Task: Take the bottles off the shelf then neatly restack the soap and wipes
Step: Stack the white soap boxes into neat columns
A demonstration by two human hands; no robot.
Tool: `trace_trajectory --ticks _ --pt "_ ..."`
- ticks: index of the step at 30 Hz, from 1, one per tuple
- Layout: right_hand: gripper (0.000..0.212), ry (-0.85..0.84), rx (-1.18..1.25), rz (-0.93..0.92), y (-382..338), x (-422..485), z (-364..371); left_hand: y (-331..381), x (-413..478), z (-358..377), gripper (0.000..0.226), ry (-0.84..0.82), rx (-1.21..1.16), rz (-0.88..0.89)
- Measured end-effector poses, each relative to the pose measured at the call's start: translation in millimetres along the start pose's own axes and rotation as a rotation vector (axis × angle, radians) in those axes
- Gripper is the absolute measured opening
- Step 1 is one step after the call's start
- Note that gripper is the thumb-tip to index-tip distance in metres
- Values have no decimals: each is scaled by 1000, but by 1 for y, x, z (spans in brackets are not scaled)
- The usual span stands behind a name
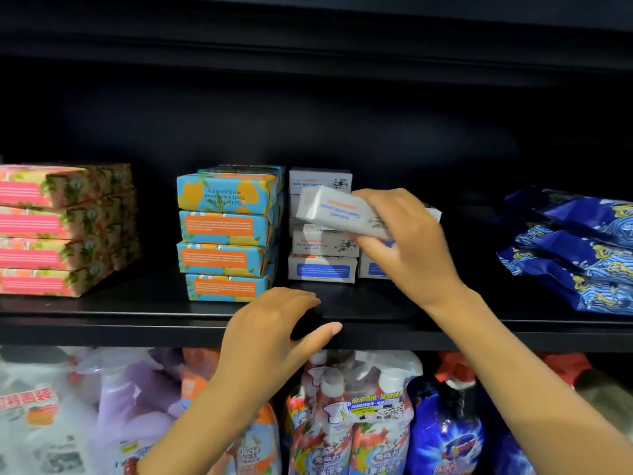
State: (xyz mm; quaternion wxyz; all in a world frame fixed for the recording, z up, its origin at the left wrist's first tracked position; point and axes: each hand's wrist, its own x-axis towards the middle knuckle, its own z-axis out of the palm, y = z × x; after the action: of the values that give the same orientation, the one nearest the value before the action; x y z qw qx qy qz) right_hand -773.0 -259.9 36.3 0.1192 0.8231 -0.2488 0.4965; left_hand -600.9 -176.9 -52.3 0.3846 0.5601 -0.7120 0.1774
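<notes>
Black shelf (137,323), head view: no bottles on this level; spray bottles (359,406) on the level below. Pink soap stack (61,231) and blue-orange soap stack (226,234) roughly squared. White soap stack (322,248) uneven, probably mid-restack. Right hand (411,248) gripping tilted white soap box (342,214) just above that stack. Left hand (274,327) empty, fingers loosely curved, over shelf lip. Blue wipes packs (582,248) slumped at right, likely left to do.

Tall open room lies above every stack on the shelf (137,313). A wide bare lane runs between the pink soap stack (65,231) and the blue-and-orange soap stack (226,234). A second lane separates the white soap boxes (322,255) from the blue wipes packs (575,248) at right. The right hand (411,241), gripping a tilted white box (339,214), blocks the front of the white soap boxes. The left hand (274,327) hangs at the near edge.
</notes>
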Motion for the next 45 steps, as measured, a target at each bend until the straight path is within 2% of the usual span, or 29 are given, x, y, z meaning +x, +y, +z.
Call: trace_trajectory --ticks 3,5,9,11,14,16,19,24,27,31,35,39,45 --pt "38 104 8 87 7 -21 -29 4 12 -4 46 85 -97 39" --pt "37 138 -16 157 14 -37 -43 5 31 -2 44 103 -68 75" --pt "38 136 -57 258 27 -65 -60 6 69 7 61 -57 92 -4" --pt "39 127 -69 285 31 -75 -65 8 81 8 68 -105 142 12" --pt "40 135 -58 311 36 -88 -67 10 97 11 69 -253 158 -74" --pt "42 152 -45 316 37 -94 -67 9 103 12 66 -285 195 -105" --pt "45 185 -45 333 37 -99 -69 12 102 8 57 -232 270 -78" --pt "44 220 -50 346 41 -90 -75 6 86 4 49 -56 294 151" --pt "39 222 -114 282 48 -69 -76 4 72 -1 34 60 298 256" --pt "36 186 -167 174 61 -28 -67 10 48 -4 42 164 205 270" --pt "37 56 -260 99 70 8 -50 16 35 -2 39 183 151 313" --pt "39 -122 -320 106 73 18 -35 16 30 -1 38 173 135 304" --pt "37 -136 -240 89 69 8 -38 14 27 0 40 168 147 294"
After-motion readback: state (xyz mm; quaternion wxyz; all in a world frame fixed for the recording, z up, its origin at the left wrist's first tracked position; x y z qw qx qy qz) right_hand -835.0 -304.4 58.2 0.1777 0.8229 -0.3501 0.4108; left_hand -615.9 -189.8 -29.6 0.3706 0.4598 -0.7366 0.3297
